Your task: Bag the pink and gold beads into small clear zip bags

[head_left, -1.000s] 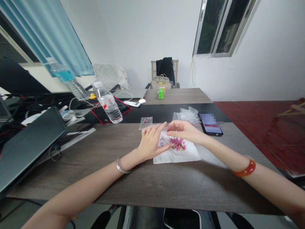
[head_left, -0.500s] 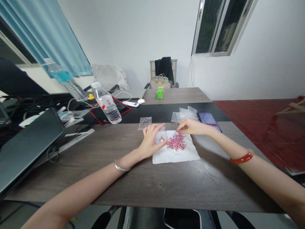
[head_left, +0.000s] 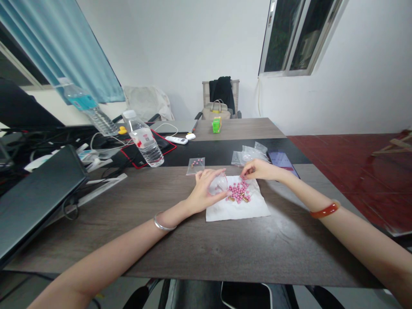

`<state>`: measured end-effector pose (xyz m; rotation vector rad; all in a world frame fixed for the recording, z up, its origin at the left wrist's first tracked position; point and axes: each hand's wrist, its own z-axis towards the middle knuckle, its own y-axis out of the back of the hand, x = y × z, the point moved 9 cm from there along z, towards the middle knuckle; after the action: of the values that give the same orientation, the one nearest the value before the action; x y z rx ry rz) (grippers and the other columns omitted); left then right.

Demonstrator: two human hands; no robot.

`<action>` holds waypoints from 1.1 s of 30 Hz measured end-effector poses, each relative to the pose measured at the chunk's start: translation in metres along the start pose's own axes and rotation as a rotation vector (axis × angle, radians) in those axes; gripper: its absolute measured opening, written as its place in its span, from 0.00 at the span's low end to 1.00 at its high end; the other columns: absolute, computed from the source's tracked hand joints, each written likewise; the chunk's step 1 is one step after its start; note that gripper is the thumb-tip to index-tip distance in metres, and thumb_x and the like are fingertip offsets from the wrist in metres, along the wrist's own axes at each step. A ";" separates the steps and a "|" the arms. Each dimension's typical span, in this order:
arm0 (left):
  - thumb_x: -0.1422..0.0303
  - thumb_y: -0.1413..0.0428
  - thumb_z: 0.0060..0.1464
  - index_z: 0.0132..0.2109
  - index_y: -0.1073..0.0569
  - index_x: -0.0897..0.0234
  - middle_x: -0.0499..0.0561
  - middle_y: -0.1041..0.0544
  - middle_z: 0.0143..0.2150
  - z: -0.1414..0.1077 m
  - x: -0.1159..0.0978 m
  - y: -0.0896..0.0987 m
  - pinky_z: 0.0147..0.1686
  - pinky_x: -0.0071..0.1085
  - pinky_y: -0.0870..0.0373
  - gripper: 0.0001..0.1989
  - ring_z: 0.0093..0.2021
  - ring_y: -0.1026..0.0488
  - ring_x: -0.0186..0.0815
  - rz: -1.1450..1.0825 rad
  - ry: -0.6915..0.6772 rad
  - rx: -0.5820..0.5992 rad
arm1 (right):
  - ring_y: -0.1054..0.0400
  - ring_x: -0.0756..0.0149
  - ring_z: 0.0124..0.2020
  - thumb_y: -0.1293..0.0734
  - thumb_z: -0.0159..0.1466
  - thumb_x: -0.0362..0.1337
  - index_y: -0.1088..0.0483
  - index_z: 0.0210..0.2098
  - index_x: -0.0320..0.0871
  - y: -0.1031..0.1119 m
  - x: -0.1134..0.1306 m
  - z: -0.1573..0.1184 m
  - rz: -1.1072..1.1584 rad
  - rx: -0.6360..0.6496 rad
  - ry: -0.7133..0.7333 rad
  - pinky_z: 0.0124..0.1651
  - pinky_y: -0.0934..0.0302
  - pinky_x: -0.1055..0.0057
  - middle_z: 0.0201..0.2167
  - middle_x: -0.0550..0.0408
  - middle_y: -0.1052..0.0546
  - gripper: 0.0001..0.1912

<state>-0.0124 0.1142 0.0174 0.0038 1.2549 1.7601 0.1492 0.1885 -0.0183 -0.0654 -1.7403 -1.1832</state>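
Note:
My left hand (head_left: 203,192) holds a small clear plastic bag (head_left: 219,184) upright by its side, just left of a heap of pink beads (head_left: 237,192). The bag's inside looks nearly bare. My right hand (head_left: 260,170) reaches in from the right, its bunched fingertips at the top edge of the heap. Whether they pinch a bead is too small to tell. Several short gold tubes (head_left: 244,198) lie among the beads, all on a white paper sheet (head_left: 238,210) on the wooden table (head_left: 154,201).
Beyond the hands lie a small bag of pink beads (head_left: 196,165), a stack of clear bags (head_left: 249,153) and a phone (head_left: 281,159). A water bottle (head_left: 143,139) stands on a red-edged mat at the left, beside a dark laptop (head_left: 38,189) and cables.
My left hand has lifted the clear bag clear of the beads and off to their left. My right hand has moved back from over the heap to its top edge.

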 end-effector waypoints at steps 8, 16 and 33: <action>0.52 0.40 0.52 0.59 0.36 0.57 0.55 0.25 0.50 -0.001 -0.002 -0.003 0.55 0.47 0.47 0.30 0.52 0.31 0.46 0.018 -0.022 0.039 | 0.32 0.70 0.29 0.31 0.57 0.39 0.24 0.32 0.40 0.004 0.035 -0.003 0.160 -0.124 0.045 0.35 0.38 0.69 0.29 0.53 0.23 0.09; 0.51 0.41 0.53 0.59 0.38 0.57 0.56 0.26 0.53 -0.002 -0.003 -0.005 0.57 0.48 0.49 0.31 0.54 0.31 0.46 0.005 -0.036 0.038 | 0.35 0.70 0.28 0.30 0.59 0.44 0.22 0.35 0.41 -0.009 0.091 -0.011 0.216 -0.245 0.133 0.32 0.41 0.70 0.30 0.52 0.22 0.12; 0.52 0.42 0.55 0.62 0.41 0.56 0.58 0.29 0.56 -0.002 -0.002 -0.001 0.56 0.48 0.49 0.32 0.57 0.34 0.48 0.017 -0.025 0.009 | 0.35 0.71 0.26 0.34 0.57 0.36 0.22 0.37 0.40 -0.003 0.027 -0.004 -0.033 0.038 0.032 0.30 0.42 0.71 0.26 0.56 0.24 0.11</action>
<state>-0.0116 0.1114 0.0166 0.0415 1.2486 1.7638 0.1369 0.1717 0.0000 0.0047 -1.7410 -1.1688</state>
